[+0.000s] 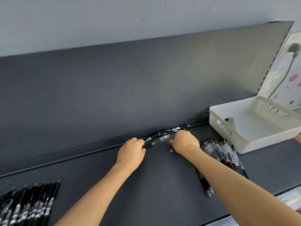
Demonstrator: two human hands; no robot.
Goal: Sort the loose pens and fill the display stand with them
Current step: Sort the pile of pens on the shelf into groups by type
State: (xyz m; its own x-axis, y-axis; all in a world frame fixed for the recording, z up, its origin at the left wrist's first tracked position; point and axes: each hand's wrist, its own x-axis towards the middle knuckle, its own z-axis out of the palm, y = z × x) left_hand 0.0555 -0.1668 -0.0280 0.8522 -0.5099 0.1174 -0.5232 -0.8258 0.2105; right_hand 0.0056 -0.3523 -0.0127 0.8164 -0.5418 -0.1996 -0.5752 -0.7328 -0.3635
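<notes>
Loose pens point(164, 133) are lying in a small crossed heap at the back of the shelf point(154, 185), tight against the foot of its back panel point(130, 87), and both hands are working at them. The left hand point(131, 152) is curling its fingers round the near ends of a couple of dark pens. The right hand point(184, 141) is lying knuckles-up over the heap's other end with its fingers bent down out of sight. Whether it is gripping anything cannot be told, though a pen tip is poking out beneath the palm.

The step in hand is looking like splitting this heap by kind. To do it well, the person is probably needing to draw the pens forward off the panel's lip before lifting, since they are crossing one another and a tug on one could be dragging its neighbours along. Taking one kind at a time, tips all facing one way, should be making the laying-down cleaner.

The pens are showing as slim sticks with black grips and clips, some clear-barrelled, some dark throughout.

Further out, a fanned row of clear pens point(223, 154) is lying just beside the right forearm, partly hidden by it, while a row of black pens point(27, 204) is sitting blurred at the near left. A white perforated basket point(260, 142) is standing at the shelf's right end.
</notes>
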